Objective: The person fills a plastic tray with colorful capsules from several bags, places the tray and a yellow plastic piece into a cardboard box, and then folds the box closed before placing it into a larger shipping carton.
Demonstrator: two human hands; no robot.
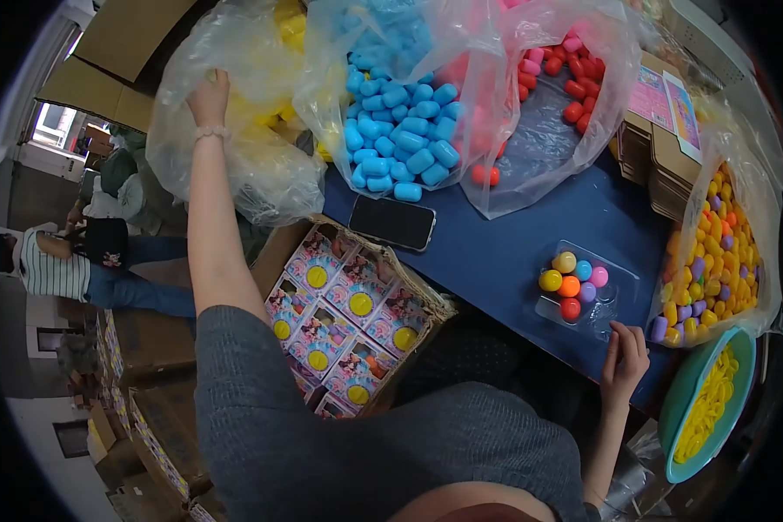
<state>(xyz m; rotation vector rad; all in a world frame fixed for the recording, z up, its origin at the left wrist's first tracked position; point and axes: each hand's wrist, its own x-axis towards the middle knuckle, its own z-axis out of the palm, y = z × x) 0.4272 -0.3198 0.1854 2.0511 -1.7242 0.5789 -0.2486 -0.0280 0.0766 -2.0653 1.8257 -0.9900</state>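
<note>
My left hand (207, 101) is stretched out over the clear plastic bag (248, 165) of yellow capsules. Its fingers are closed together at the bag; a small yellowish spot shows at the fingertips, too small to name. By the table's front edge, my right hand (625, 361) has its fingers loosely extended, holding nothing visible, beside the near end of a clear plastic tray (622, 283). Several round-ended capsules in different colours stand in the tray, among them a red capsule (570, 309) and an orange capsule (570, 286).
Bags of blue capsules (400, 130) and red capsules (574, 111) line the back. A phone (393, 223) lies near a carton of printed boxes (344, 300). At right are a bag of mixed pieces (718, 252) and a teal basin (720, 404). Another person (87, 265) stands left.
</note>
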